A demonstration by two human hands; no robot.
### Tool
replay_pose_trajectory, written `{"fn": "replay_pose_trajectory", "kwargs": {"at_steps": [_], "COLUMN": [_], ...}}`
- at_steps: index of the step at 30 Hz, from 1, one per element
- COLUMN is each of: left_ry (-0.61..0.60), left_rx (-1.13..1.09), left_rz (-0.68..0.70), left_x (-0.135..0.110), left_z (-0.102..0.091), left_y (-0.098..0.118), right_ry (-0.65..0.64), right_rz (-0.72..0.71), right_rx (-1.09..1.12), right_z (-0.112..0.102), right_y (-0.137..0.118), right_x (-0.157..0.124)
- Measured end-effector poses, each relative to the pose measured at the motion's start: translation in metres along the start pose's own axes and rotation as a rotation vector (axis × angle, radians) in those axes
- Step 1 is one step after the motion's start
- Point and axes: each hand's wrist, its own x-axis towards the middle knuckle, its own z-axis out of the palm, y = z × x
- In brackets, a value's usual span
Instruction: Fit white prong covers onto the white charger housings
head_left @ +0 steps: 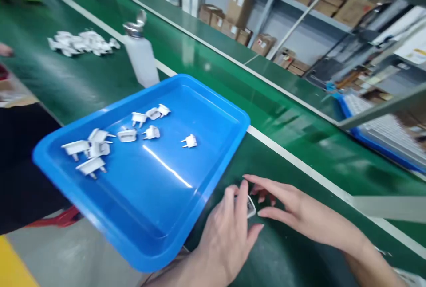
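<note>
My left hand (228,227) is just right of the blue tray (216,176), its fingers curled round a small white plastic housing (251,207). Only the rounded, hollow end of that housing shows; the fingers cover the rest. Close on its right side is my right hand (291,200), with thumb and fingers apart and nothing visible between them. Several white two-pin plug pieces lie in the tray, mostly toward its left end, and a single plug piece (190,141) lies nearer the middle.
Behind the tray stands a white pump bottle (143,58) with a metal top. A heap of white plastic parts (83,42) lies on the green bench at the far left. Another person's dark sleeve (26,158) is at the left edge. Shelves with cardboard boxes (238,9) stand beyond.
</note>
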Motion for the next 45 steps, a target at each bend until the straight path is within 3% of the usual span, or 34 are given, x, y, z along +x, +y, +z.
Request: {"fn": "replay_pose_trajectory", "kwargs": {"at_steps": [3,7,9,11,14,17,21,24,27,32,35,41,45], "left_ry": [-0.078,-0.184,-0.203,-0.189,-0.161,-0.108,-0.102,-0.079,-0.053,-0.072,-0.063,-0.103,-0.024], "left_rx": [0.028,-0.036,-0.086,-0.141,-0.218,-0.286,-0.234,-0.063,-0.007,0.030,0.077,-0.087,-0.029], "left_rz": [-0.009,-0.024,-0.018,0.001,-0.027,-0.046,0.047,0.152,0.205,0.208,0.219,0.184,0.177], "left_x": [0.006,0.009,0.008,0.006,0.002,-0.002,-0.004,0.000,0.005,0.007,0.004,-0.002,-0.005], "left_z": [0.001,-0.004,-0.008,-0.011,-0.013,-0.011,-0.003,0.001,0.002,0.004,0.006,0.001,0.005], "left_y": [0.004,0.000,-0.004,-0.008,-0.011,-0.013,-0.012,-0.007,-0.002,0.001,0.004,0.007,0.011], "right_ry": [0.101,0.235,0.215,0.141,0.068,0.133,0.357,0.467,0.561,0.643,0.614,0.606,0.599], "right_rz": [-0.012,-0.186,-0.274,-0.259,-0.227,-0.231,-0.163,-0.013,0.079,0.129,0.108,0.040,0.045], "right_rx": [-0.037,-0.100,-0.208,-0.355,-0.416,-0.295,0.187,0.481,0.530,0.388,0.310,-0.023,-0.093], "right_z": [-0.021,-0.016,-0.002,0.009,0.011,-0.001,-0.009,0.008,0.038,0.068,0.070,0.072,0.073], "right_y": [-0.020,-0.048,-0.057,-0.061,-0.058,-0.048,-0.041,-0.034,-0.027,-0.028,-0.033,-0.037,-0.040], "right_x": [0.018,0.091,0.138,0.177,0.197,0.161,0.064,0.000,-0.035,-0.046,-0.045,-0.045,-0.050]}}
